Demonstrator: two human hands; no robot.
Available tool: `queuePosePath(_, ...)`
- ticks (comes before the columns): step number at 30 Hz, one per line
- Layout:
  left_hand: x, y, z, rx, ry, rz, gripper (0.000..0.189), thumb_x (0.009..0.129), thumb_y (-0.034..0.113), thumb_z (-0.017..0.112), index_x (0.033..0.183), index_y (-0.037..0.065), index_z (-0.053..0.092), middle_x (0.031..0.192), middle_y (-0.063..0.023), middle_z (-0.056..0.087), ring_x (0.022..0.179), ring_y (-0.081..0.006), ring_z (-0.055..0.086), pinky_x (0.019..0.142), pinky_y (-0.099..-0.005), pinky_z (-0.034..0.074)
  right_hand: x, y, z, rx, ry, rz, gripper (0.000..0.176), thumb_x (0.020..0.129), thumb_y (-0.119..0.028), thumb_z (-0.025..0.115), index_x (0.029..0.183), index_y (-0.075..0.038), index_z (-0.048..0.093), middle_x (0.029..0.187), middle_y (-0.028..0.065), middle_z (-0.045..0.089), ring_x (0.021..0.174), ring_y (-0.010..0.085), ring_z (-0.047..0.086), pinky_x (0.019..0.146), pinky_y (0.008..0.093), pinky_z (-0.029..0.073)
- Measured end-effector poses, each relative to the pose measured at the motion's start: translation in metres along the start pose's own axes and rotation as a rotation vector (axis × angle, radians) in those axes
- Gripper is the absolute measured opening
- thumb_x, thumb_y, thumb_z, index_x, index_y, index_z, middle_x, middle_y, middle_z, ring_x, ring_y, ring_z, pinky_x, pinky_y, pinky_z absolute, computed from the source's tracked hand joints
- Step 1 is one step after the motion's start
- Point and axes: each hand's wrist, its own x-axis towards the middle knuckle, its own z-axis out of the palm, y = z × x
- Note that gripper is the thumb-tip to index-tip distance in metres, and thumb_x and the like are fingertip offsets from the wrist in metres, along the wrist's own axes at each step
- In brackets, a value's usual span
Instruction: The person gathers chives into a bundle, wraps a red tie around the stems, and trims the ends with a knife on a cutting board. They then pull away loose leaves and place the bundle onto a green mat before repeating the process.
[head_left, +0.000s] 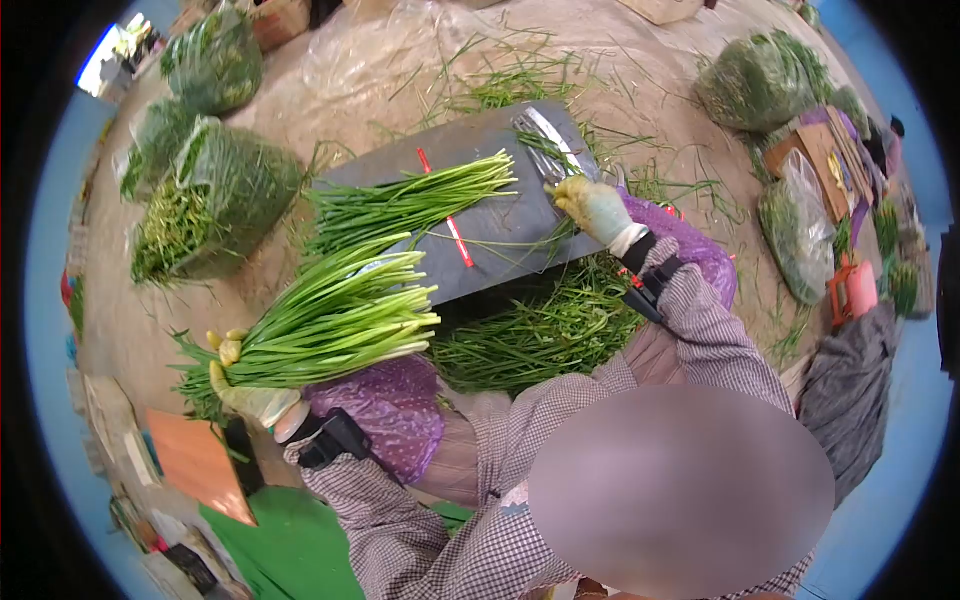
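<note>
My left hand [245, 390], in a yellow-and-white work glove, is closed round the leafy end of a thick bunch of garlic chives [340, 330]. Its pale cut stalks fan out to the right. Beside it, a second bunch of garlic chives [410, 205] lies on a dark grey board [500, 260], across a red-and-white strip [459, 240]. My right hand [595, 212], gloved too, has its fingers curled at the board's right side, by the lower end of a shiny strip [547, 138]. What those fingers hold, I cannot tell.
Loose green leaves [540, 340] are heaped under the board's near edge, with more trimmings [520, 85] beyond it. Full clear bags of greens [235, 200] stand at left, and another bag [760, 80] at the far right. An orange-red stool-like object [852, 292] is at right.
</note>
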Motion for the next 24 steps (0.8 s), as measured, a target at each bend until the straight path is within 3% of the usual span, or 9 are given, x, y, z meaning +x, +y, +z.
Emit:
queuePosePath(2,-0.007,0.0,0.008,0.004,-0.023,-0.018,0.041,0.098,0.021,0.057,0.133,0.001,0.058,0.091,-0.0022,0.061,0.108,-0.025,0.057,0.106,-0.0424,0.043,0.018,0.011,0.007,0.015,0.276,-0.026,0.018,0.098,-0.033,0.062,0.103,-0.016,0.064,0.08,0.0106,0.07,0.061,0.0359,0.068,0.053,0.0455,0.054)
queuePosePath(3,-0.007,-0.001,0.011,0.011,-0.046,-0.033,0.041,0.098,0.02,0.057,0.134,0.001,0.058,0.092,-0.0018,0.061,0.109,-0.0247,0.057,0.106,-0.0426,0.043,0.04,0.009,-0.001,-0.038,0.201,0.128,0.026,0.096,-0.037,0.065,0.109,-0.015,0.065,0.087,0.0132,0.073,0.068,0.035,0.07,0.058,0.0448,0.056)
queuePosePath(5,-0.007,-0.002,0.008,0.014,-0.008,-0.038,0.041,0.098,0.02,0.058,0.136,0.004,0.058,0.092,-0.001,0.06,0.108,-0.0239,0.057,0.105,-0.0414,0.043,0.079,0.028,0.008,-0.117,0.248,0.121,0.036,0.093,-0.039,0.068,0.117,-0.013,0.066,0.091,0.0138,0.074,0.079,0.0343,0.072,0.067,0.0457,0.057)
queuePosePath(7,-0.007,-0.004,0.012,0.03,0.085,-0.006,0.044,0.098,0.022,0.059,0.139,0.007,0.058,0.09,-0.0002,0.061,0.107,-0.0229,0.057,0.103,-0.0401,0.045,0.101,0.038,0.02,-0.172,0.148,0.209,0.043,0.09,-0.04,0.071,0.122,-0.012,0.066,0.095,0.0137,0.074,0.089,0.0335,0.073,0.076,0.0467,0.056)
queuePosePath(8,-0.006,-0.003,0.007,0.019,0.072,-0.011,0.045,0.097,0.022,0.059,0.14,0.007,0.057,0.09,0.0002,0.061,0.106,-0.0218,0.057,0.103,-0.0388,0.045,0.108,0.04,0.026,-0.184,0.01,0.292,0.037,0.088,-0.037,0.072,0.115,-0.012,0.068,0.096,0.0127,0.075,0.093,0.0328,0.073,0.079,0.0469,0.056)
queuePosePath(12,-0.011,-0.002,0.012,0.091,0.164,0.023,0.046,0.097,0.022,0.06,0.141,0.008,0.056,0.091,0.0006,0.061,0.105,-0.0195,0.057,0.102,-0.0377,0.045,0.105,0.055,0.047,-0.254,-0.155,0.141,0.021,0.087,-0.026,0.067,0.102,-0.011,0.069,0.094,0.0122,0.074,0.091,0.0322,0.073,0.077,0.0468,0.056)
queuePosePath(18,-0.007,-0.001,0.008,0.061,0.083,-0.022,0.043,0.097,0.022,0.06,0.138,0.008,0.058,0.089,0.0001,0.061,0.103,-0.02,0.057,0.1,-0.039,0.047,0.091,0.03,0.034,-0.134,-0.257,-0.084,0.025,0.089,-0.025,0.067,0.107,-0.008,0.068,0.097,0.0148,0.073,0.092,0.0344,0.071,0.077,0.0467,0.055)
queuePosePath(20,-0.007,0.0,0.006,0.12,0.098,-0.003,0.042,0.097,0.022,0.06,0.136,0.008,0.06,0.089,-0.0003,0.063,0.104,-0.0208,0.058,0.099,-0.0399,0.048,0.096,0.019,0.036,-0.207,-0.39,-0.109,0.027,0.085,-0.023,0.071,0.106,-0.007,0.067,0.097,0.0141,0.073,0.094,0.0327,0.072,0.079,0.044,0.055)
queuePosePath(24,-0.01,-0.008,0.016,0.103,0.11,0.0,0.044,0.096,0.024,0.061,0.137,0.007,0.059,0.089,-0.0008,0.064,0.106,-0.0223,0.06,0.1,-0.0418,0.049,0.097,0.013,0.053,-0.369,-0.404,-0.218,0.02,0.086,-0.014,0.066,0.105,-0.011,0.072,0.091,0.012,0.076,0.085,0.032,0.075,0.068,0.0456,0.058)
